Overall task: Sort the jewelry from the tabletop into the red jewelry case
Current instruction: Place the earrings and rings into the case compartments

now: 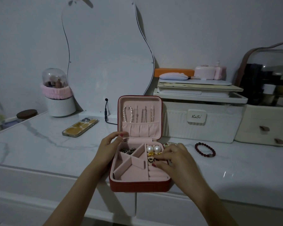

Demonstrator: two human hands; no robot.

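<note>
The red jewelry case (137,186) lies open on the marble tabletop, its pink lid upright with a pearl strand (127,114) and thin chains hanging in it. Dark metal pieces (128,151) fill the back left compartment. Two pearl earrings (153,149) sit at the top of the right section. My left hand (110,145) holds the case's left back corner. My right hand (173,158) is over the right section, its fingertips pinching a small black and gold earring (151,160) at the ring rolls. A dark red bead bracelet (204,150) lies on the table to the right.
A phone (80,127) lies face down at the back left. Behind the case stands a wavy mirror (108,54) with a cable. A white ribbed box (201,121) and a cosmetics organiser (266,121) stand at the right; a pale piece of jewelry (171,143) peeks from behind my right hand.
</note>
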